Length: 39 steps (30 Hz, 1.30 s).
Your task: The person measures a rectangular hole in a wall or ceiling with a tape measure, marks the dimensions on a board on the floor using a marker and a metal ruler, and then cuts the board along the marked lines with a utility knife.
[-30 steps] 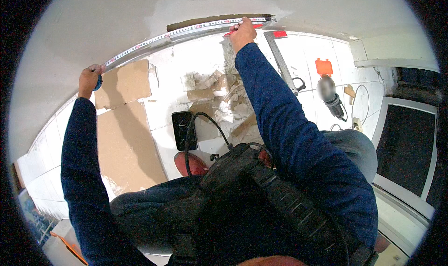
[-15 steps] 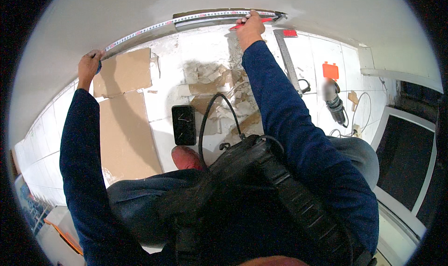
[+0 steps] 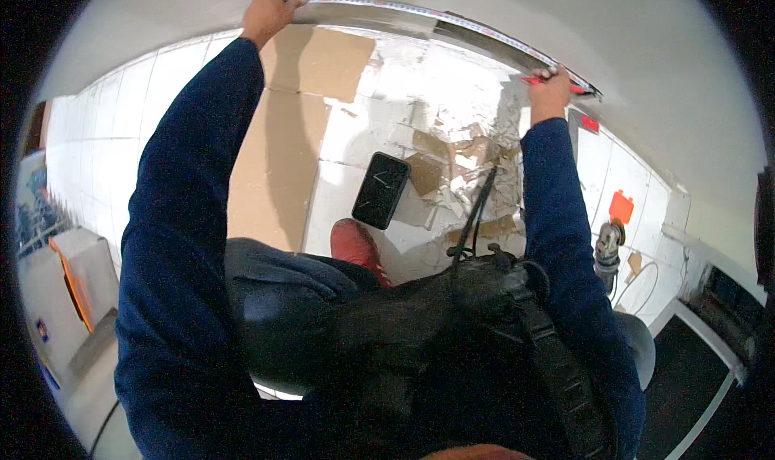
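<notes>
a pale wall (image 3: 646,32) rose beside a white tiled floor (image 3: 137,125), where brown cardboard (image 3: 278,169) lay near pale rubble (image 3: 476,169). along the wall stretched the tape measure (image 3: 371,2), a thin white strip marked red. the left hand (image 3: 268,19) gripped its left end; the right hand (image 3: 550,94), fingers closed on a red tool (image 3: 533,80), touched it farther right.
</notes>
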{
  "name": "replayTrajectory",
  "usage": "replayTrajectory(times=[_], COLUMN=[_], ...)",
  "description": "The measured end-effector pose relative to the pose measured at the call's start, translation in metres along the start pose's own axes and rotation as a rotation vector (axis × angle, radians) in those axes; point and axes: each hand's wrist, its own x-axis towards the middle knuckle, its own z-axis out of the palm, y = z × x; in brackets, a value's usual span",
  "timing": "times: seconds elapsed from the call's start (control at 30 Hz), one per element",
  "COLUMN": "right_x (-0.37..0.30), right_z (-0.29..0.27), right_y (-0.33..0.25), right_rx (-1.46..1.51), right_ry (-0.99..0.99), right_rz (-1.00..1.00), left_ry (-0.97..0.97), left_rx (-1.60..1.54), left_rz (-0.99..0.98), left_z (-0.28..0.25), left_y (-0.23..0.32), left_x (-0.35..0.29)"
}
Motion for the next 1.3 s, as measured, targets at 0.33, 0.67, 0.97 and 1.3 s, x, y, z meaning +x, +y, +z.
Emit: replayTrajectory(times=[0.33, 0.67, 0.97, 1.3], right_x=[-0.003, 0.005, -0.017, -0.123], right_z=[-0.001, -0.008, -0.043, -0.029], right_y=[-0.014, -0.017, 0.011, 0.077], right_rx=[-0.047, -0.023, -0.146, -0.522], right_ry=[0.085, 0.034, -0.05, -0.166], right_rz=[-0.067, -0.031, 0.042, -0.047], left_ry=[-0.016, -0.027, -0.519, -0.973], left_rx=[-0.134, -0.109, -0.195, -0.186], left_rz=[-0.374, -0.337, -0.155, -0.42], left_z=[-0.025, -0.019, -0.022, -0.057], left_y=[0.059, 0.052, 0.054, 0.003], left_x=[0.022, 0.026, -0.003, -0.065])
